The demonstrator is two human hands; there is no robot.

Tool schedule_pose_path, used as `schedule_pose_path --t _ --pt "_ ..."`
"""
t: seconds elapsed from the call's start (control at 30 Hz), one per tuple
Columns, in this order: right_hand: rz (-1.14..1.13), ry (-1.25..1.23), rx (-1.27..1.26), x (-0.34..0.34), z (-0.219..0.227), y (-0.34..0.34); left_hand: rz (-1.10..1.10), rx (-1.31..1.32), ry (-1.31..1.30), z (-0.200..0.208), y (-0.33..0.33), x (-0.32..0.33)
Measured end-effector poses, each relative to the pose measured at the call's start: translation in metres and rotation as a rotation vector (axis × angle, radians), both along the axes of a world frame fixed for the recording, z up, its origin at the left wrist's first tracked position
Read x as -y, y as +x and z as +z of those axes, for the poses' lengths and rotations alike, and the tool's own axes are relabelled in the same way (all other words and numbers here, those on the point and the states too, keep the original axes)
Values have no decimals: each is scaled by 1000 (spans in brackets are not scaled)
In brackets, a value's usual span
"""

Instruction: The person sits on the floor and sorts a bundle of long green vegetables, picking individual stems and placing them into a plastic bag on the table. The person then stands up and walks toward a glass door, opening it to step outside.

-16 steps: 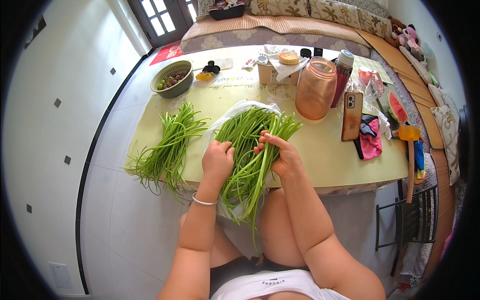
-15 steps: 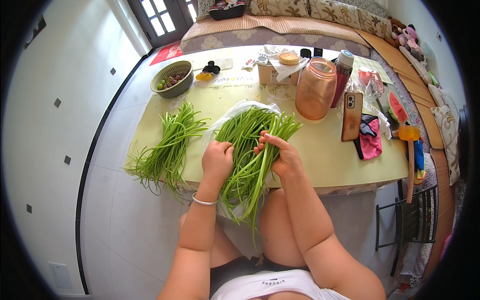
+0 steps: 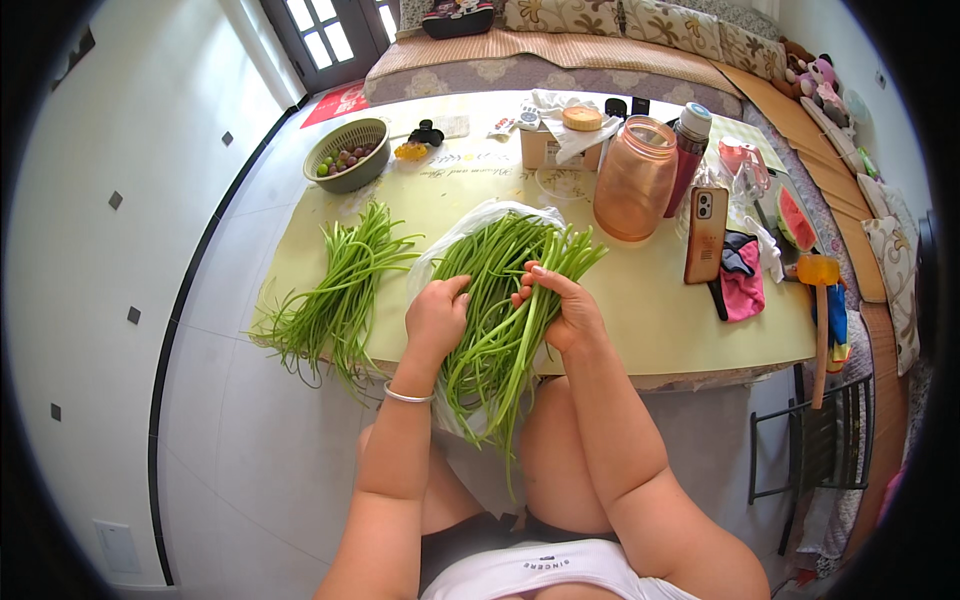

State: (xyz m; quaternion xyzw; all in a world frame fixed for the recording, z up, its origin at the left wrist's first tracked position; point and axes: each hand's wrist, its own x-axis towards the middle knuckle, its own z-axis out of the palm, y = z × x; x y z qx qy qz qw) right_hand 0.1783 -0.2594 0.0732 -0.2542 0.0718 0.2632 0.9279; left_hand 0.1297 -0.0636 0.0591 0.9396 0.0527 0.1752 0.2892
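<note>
A large bunch of long, thin green stalks (image 3: 488,330) lies in a white plastic bag (image 3: 482,215), its lower ends hanging over the table's near edge. My right hand (image 3: 568,308) is closed around some of these stalks at the right side of the bunch, thumb on top. My left hand (image 3: 436,318), with a bangle on the wrist, is curled at the bunch's left side; thumb and forefinger are near each other, and whatever they hold is too small or hidden to make out. A second pile of green stalks (image 3: 340,290) lies to the left, apart from the bag.
The pale yellow table (image 3: 680,340) carries a basket of grapes (image 3: 348,185) at the far left. Behind my right hand stand a pink jar (image 3: 634,185), a flask (image 3: 690,150) and an upright phone (image 3: 705,235). Watermelon (image 3: 795,218) and an orange-headed mallet (image 3: 818,270) lie rightward.
My left forefinger has lifted a little and its tip now points toward the bunch. My right hand keeps its grip on the stalks. The view has shifted very slightly.
</note>
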Motion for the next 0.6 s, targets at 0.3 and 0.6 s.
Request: schedule_pose_path --t 0.3,0.6 --pt "13 -16 9 0 -1 0 36 -49 -28 -1 3 -1" --pt "6 -9 7 -1 -5 2 32 -57 -113 0 3 -2"
